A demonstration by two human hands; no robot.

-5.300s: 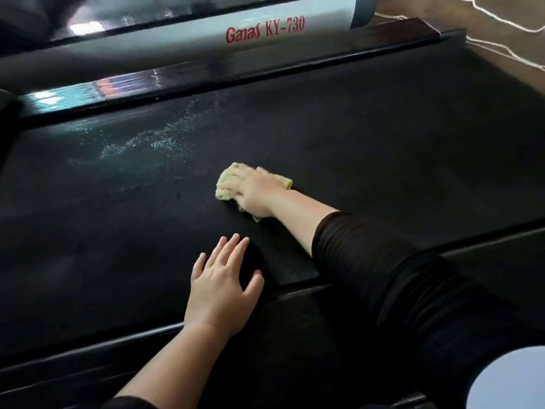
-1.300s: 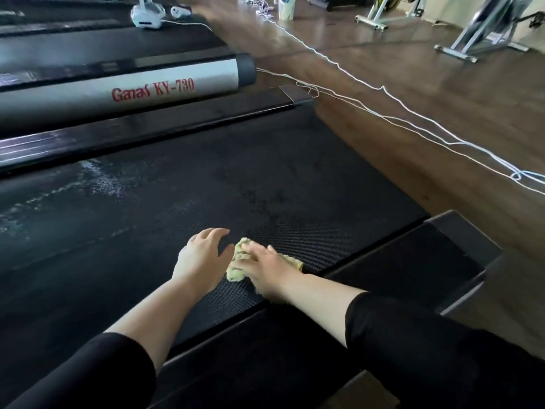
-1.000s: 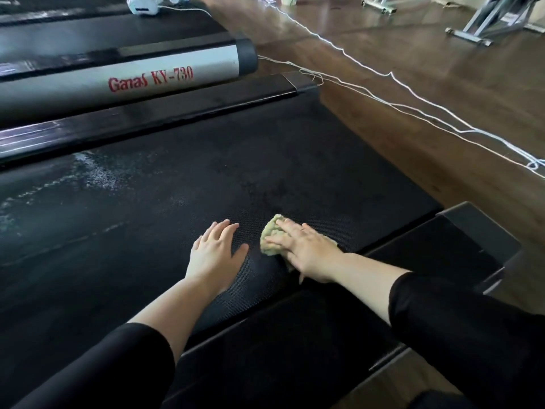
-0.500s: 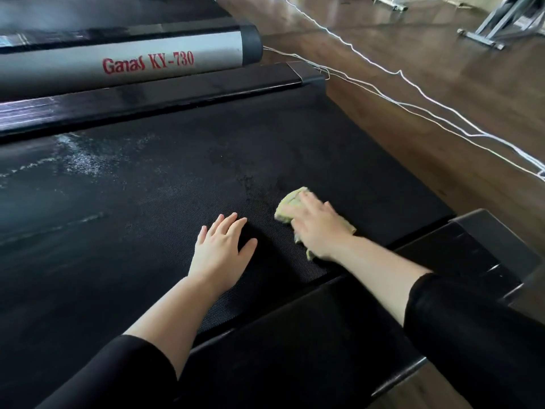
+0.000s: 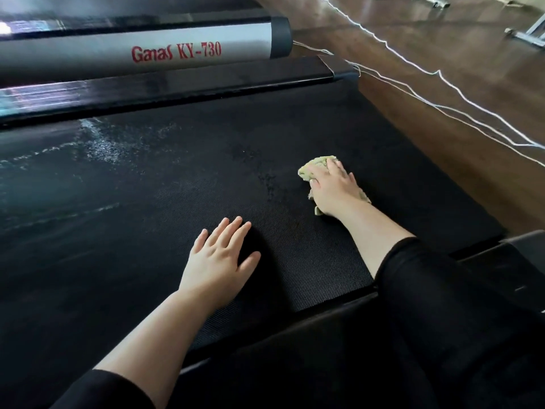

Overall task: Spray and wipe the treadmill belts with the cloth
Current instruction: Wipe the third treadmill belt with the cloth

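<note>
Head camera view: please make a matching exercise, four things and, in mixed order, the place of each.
1. yellow-green crumpled cloth
2. left hand
3. thin white cables
4. white spray droplets

A. on the brown wooden floor
B. flat on the black textured treadmill belt, holding nothing
C. under the right hand
D. on the belt near its far rail

Pairs: 1-C, 2-B, 3-A, 4-D.

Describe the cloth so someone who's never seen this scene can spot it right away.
Start at the wide black treadmill belt that fills most of the view. Toward its end by the wooden floor, the right hand presses flat on a small crumpled cloth. It is pale yellow-green, the only soft, bunched thing on the dark belt.
</note>
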